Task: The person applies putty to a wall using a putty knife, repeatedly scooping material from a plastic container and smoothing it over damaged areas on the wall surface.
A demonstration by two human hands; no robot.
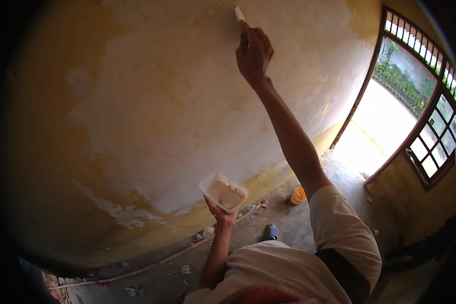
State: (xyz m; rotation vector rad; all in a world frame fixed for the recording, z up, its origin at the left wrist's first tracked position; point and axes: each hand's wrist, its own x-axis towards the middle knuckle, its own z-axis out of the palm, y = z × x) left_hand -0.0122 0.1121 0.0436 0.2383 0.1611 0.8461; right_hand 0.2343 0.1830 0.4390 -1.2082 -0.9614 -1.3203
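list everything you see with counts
walls: two, yellowish, ahead and right
flat tool: one, whitish, in right hand
tub: one, clear, in left hand
bucket: one, orange, on floor by wall
floor: one, grey, below
pole: one, tan, along wall base
litter: several, mixed, on floor
doorway: one, dark frame, right
window: one, dark frame, far right
plants: several, green, outside doorway
unclear item: one, reddish, bottom edge
sandal: one, blue, on foot
shirt: one, pale, lower middle
strap: one, dark, lower right
left hand: one, bare, holding tub
right hand: one, bare, at wall
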